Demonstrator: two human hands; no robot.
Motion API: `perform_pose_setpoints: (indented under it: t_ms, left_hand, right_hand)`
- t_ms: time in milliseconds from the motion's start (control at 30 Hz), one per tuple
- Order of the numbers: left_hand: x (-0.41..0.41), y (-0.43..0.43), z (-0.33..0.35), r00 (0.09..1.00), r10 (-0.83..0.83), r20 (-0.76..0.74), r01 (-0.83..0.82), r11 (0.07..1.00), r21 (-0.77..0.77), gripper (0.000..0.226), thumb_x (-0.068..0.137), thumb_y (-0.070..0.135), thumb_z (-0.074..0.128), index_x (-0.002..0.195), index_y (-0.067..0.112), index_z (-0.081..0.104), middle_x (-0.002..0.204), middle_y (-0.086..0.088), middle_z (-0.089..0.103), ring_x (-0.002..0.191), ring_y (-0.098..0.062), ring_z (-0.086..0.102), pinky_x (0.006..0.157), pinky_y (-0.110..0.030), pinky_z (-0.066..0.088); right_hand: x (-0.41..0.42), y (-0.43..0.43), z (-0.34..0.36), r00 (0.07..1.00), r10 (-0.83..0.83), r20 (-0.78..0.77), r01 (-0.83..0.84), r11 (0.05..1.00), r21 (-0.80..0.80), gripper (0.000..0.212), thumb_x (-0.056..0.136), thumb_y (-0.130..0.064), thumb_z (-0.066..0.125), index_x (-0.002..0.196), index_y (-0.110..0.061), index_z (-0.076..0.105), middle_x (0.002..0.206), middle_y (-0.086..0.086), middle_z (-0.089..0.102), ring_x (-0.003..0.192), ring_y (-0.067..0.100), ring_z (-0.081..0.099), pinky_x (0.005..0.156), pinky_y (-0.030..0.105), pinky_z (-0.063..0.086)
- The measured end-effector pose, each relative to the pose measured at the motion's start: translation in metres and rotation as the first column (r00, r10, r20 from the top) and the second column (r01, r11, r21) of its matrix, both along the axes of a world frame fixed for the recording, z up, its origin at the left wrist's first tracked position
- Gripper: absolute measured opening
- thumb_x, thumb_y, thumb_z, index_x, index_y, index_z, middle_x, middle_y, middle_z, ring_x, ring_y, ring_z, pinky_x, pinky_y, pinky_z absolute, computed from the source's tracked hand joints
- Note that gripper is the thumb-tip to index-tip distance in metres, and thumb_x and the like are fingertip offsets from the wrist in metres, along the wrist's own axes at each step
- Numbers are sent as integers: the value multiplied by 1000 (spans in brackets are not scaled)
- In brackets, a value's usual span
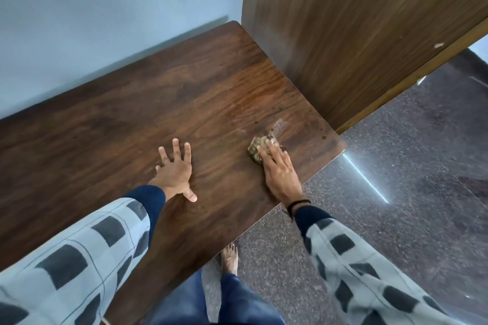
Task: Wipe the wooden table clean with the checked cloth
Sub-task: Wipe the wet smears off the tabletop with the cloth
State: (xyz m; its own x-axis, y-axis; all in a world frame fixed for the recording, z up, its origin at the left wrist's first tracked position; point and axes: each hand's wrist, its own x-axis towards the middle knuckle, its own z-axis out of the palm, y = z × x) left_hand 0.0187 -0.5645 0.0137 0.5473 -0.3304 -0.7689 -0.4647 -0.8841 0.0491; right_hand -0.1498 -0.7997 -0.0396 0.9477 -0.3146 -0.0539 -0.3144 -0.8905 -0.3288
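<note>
Head view
Landmark: the wooden table, a dark top set against the pale blue wall, with a wooden panel standing at its right end.
Left hand: flat on the table top near the middle of the front half, fingers spread wide, thumb out to the side, holding nothing. Most likely it is there as a prop, taking the person's weight as they lean over the table.
Right hand: laid palm-down near the table's front right corner, fingers stretched out together over the checked cloth, pressing it onto the wood, not pinching it. A flat hand suits rubbing, since it spreads pressure over the whole wad.
Checked cloth: bunched into a small pad on the table top, under the right fingertips and showing beyond and to the left of them; well apart from the left hand.
Smear: a pale streaky patch on the table just beyond the cloth, towards the panel; it looks like the area being worked.
Dark spots: a few specks on the table by the right edge, past the cloth, seemingly not yet wiped.
Rest of table: bare, no other objects on it.
Below the table edge: the granite floor, blue trousers and a bare foot close to the table's front edge.
Sleeves: checked grey with navy cuffs; a dark band on the right wrist.
</note>
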Motion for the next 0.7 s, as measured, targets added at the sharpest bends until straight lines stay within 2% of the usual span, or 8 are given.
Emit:
perform_pose_setpoints:
  t_ms: [67,133,200,267,333,400,467,700]
  left_hand:
    - [1,1,-1,1000,-7,0,7,1000,4,159,56,43,93,148,14,-33,149,-15,-46,139,-53,-26,115,-64,15]
    - [2,2,-1,1000,-11,4,11,1000,4,159,56,44,93,148,14,-33,149,-15,-46,139,-53,-26,116,-64,16]
    - [2,2,-2,1000,-8,2,8,1000,-3,160,55,44,94,148,14,-33,149,-15,-46,139,-53,-27,116,-64,16]
    - [2,1,-3,1000,2,5,-2,1000,-12,161,54,44,94,148,13,-33,149,-16,-46,139,-53,-26,115,-64,16]
    - [2,0,-4,1000,4,6,-4,1000,-10,161,54,44,94,148,13,-33,149,-16,-46,139,-54,-26,115,-65,16]
    - [2,1,-5,1000,8,4,-8,1000,-9,161,54,44,94,147,14,-34,148,-15,-47,139,-54,-27,115,-64,15]
    - [2,2,-5,1000,9,0,-9,1000,-9,160,55,44,94,147,14,-34,148,-15,-48,138,-53,-28,115,-64,15]
    - [3,1,-3,999,23,-23,-23,1000,-13,161,55,42,95,146,14,-35,146,-14,-50,138,-53,-29,115,-65,13]
  right_hand:
    - [8,27,-6,995,-62,78,64,998,-16,58,97,-9,38,154,-21,35,162,7,27,149,29,27,114,55,34]
    - [-9,55,-13,967,245,73,-239,967,-84,65,93,-7,44,155,-21,31,163,8,23,149,27,25,118,51,30]
    - [-25,47,-9,839,543,26,-540,838,-75,69,95,-9,49,158,-24,24,166,5,15,152,24,17,123,44,19]
    - [-13,15,-2,751,661,-14,-655,741,-148,73,92,-4,44,158,-24,21,166,6,12,152,25,16,123,43,16]
    - [18,-9,1,843,535,-47,-537,834,-128,73,91,0,37,158,-25,20,166,7,14,151,28,19,122,50,18]
    - [51,-15,2,976,213,-42,-213,977,1,63,99,-8,37,157,-27,24,166,2,15,152,26,16,122,53,19]
    - [62,2,-2,999,32,-43,-31,999,16,61,101,-13,39,157,-27,24,167,1,12,153,27,12,122,53,19]
    - [38,-4,-1,778,626,-45,-628,776,-54,68,99,-15,43,160,-27,13,168,0,3,154,22,6,124,39,7]
